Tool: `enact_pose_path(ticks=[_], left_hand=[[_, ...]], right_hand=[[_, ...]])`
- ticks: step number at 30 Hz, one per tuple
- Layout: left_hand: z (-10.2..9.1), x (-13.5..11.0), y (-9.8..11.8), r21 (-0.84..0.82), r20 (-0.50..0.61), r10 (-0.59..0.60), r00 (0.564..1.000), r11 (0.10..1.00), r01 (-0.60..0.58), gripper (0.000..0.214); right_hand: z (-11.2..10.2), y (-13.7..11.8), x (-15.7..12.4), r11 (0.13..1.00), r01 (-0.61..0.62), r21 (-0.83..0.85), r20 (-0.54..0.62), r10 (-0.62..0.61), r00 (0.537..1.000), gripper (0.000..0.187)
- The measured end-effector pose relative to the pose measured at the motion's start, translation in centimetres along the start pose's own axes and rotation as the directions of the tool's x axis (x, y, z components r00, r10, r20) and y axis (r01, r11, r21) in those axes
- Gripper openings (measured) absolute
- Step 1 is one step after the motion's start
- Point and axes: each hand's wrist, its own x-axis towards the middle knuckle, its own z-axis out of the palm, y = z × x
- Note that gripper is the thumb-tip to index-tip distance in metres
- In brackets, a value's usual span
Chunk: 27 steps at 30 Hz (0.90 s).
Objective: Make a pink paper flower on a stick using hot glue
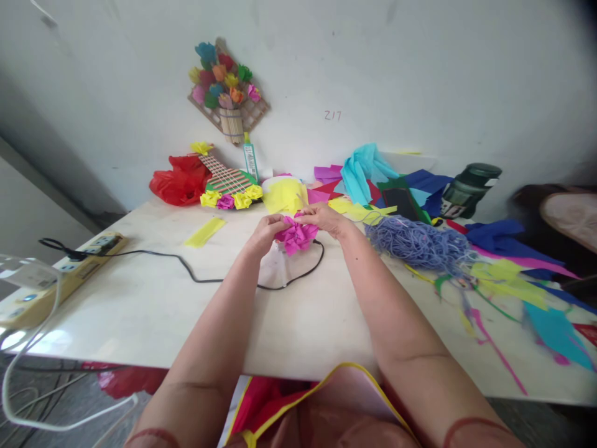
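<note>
Magenta paper flower (298,238): one, ruffled.
Left hand (268,233): grip closed on its left edge.
Right hand (326,219): grip pinching its top.
Blue string bundle (417,244): on worktop (312,336), right side.

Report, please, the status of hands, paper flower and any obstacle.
Left hand, right hand: both pinching magenta paper flower. Black cable curving nearby on table, possible snag.
</note>
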Motion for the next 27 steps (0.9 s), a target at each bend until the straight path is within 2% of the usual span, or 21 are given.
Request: enact_pose_path(ticks=[8, 14, 20, 24, 27], left_hand=[[-0.09, 0.34, -0.13, -0.027, -0.097, 0.029, 0.995, 0.999, -0.031, 0.025], [-0.11, 0.41, -0.25, -0.062, -0.108, 0.015, 0.994, 0.998, -0.022, 0.024], [-0.08, 0.41, -0.26, -0.048, -0.102, 0.011, 0.995, 0.999, -0.016, 0.021], [-0.01, 0.41, -0.14, -0.066, -0.122, 0.006, 0.993, 0.998, -0.014, 0.022], [0.09, 0.34, -0.02, -0.077, -0.135, 0.005, 0.991, 0.997, -0.016, 0.022]], right_hand=[[-0.43, -0.92, -0.51, 0.989, -0.114, 0.088, -0.044, 0.119, 0.992, 0.042], [-0.46, -0.82, -0.54, 0.993, -0.108, 0.050, -0.090, 0.112, 0.990, 0.032], [-0.30, -0.80, -0.48, 0.999, -0.052, 0.016, -0.097, 0.054, 0.994, 0.037], [-0.41, -0.76, -0.56, 0.996, -0.089, 0.007, -0.089, 0.089, 0.992, 0.046], [-0.48, -0.89, -0.66, 0.993, -0.117, -0.002, -0.069, 0.117, 0.991, 0.041]])
